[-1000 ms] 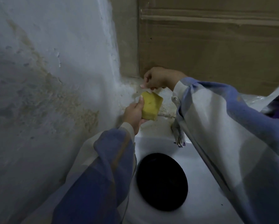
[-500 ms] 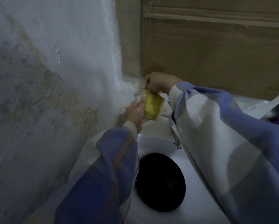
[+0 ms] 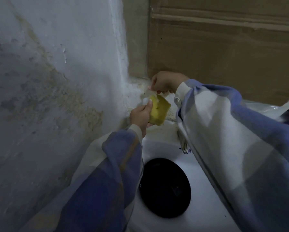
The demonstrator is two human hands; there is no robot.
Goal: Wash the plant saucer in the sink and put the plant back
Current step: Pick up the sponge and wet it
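The round black plant saucer [image 3: 164,187] lies flat in the white sink [image 3: 204,211]. Above the sink's back rim, my left hand [image 3: 140,115] grips a yellow sponge [image 3: 158,109] by its left edge, its face turned up. A small pale dab sits on that face. My right hand [image 3: 165,82] hovers just over the sponge's top corner. Its fingers are curled down around a small clear, pale object [image 3: 151,93], too blurred to name. No plant is in view.
A stained, peeling white wall [image 3: 56,81] stands close on the left. Brown cardboard [image 3: 224,52] covers the back wall above a grimy ledge [image 3: 140,84]. A metal tap spout [image 3: 184,144] pokes out under my right sleeve. Clear plastic [image 3: 270,108] lies at far right.
My left hand has raised the sponge up under my right hand. My right hand has tipped down to meet the sponge's top corner, and a pale dab now shows on its face.
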